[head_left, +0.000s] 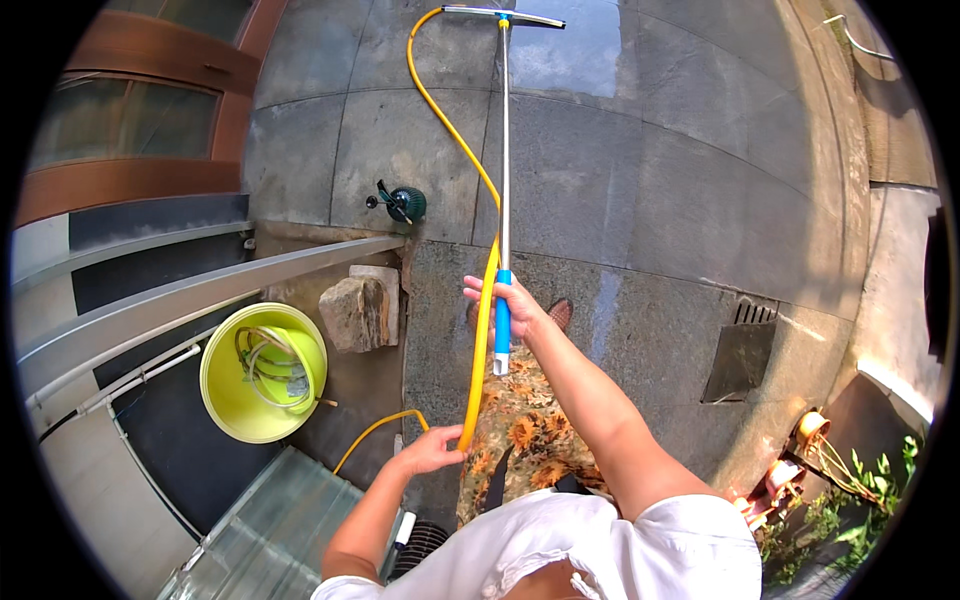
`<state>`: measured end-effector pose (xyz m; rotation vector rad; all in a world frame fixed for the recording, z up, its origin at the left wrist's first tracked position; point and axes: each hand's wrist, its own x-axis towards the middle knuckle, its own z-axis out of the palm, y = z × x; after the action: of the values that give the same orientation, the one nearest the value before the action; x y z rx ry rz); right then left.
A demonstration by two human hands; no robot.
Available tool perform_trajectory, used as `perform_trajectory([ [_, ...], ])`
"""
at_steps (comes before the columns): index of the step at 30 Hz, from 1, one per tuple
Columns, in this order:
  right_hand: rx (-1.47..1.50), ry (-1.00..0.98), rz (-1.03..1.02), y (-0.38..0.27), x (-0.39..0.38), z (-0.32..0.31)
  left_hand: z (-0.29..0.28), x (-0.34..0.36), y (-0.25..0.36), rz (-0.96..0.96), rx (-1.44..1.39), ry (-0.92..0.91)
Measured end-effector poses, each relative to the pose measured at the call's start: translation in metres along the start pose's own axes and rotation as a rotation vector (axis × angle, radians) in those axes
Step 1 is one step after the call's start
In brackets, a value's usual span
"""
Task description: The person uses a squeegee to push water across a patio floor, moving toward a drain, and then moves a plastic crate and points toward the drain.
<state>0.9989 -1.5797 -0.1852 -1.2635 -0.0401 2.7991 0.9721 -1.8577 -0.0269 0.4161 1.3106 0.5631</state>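
A long floor squeegee (505, 150) with a silver pole lies across my view, its wide head (535, 20) at the top. My right hand (515, 305) holds its blue handle (502, 340) at the middle of the picture, some fingers extended behind the yellow hose (483, 340). That hose runs up beside the pole and curves to the squeegee head. Lower left of the handle, my left hand (435, 450) is closed on the hose. My shoes show just behind my right hand, below which is flowered clothing (530, 430).
Grey paving, wet near the top, has a drain grate (755, 312) at right. A dark green ribbed object (405, 205) stands upper left. At left are a yellow bucket (230, 385) holding coiled hose, a rock (345, 315), a metal rail (170, 290) and glass-paned doors. Plants (860, 500) stand lower right.
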Motion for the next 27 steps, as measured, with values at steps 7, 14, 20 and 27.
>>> perform_trajectory([
  [7, 0.104, -0.219, 0.052, 0.001, -0.043, -0.031, 0.077, -0.081, -0.110, -0.001, 0.264, 0.137],
  [14, -0.155, -0.004, 0.100, 0.050, -0.106, -0.040, 0.133, -0.109, -0.206, -0.158, 0.196, 0.300],
  [20, -0.259, 0.023, 0.113, 0.135, -0.187, -0.035, 0.155, -0.089, -0.154, 0.093, -0.371, 0.281],
  [27, -0.400, 0.107, 0.139, 0.168, -0.262, -0.071, 0.183, -0.042, -0.079, 0.150, -0.595, 0.281],
])
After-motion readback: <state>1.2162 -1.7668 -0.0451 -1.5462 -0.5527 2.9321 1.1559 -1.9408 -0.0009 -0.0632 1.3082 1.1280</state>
